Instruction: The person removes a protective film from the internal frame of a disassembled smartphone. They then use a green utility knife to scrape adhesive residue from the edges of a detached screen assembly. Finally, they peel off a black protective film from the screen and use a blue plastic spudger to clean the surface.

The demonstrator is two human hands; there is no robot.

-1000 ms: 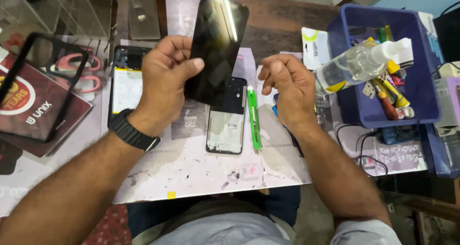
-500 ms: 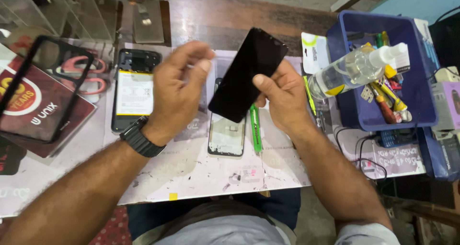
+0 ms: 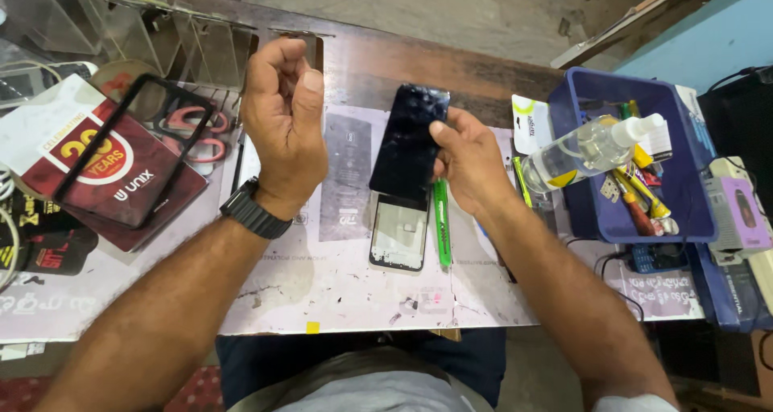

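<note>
Phone screen panel in my right hand

My right hand (image 3: 471,166) pinches the black glass panel (image 3: 408,142) by its edge above the phone frame (image 3: 398,235); thin, brittle, slippery. My left hand (image 3: 282,122) hovers loosely curled, empty.

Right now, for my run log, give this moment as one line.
left hand: raised, empty | right hand: holds black screen | phone frame: on mat, beneath

Phone frame (image 3: 400,233) top behind black screen (image 3: 409,142)
</note>
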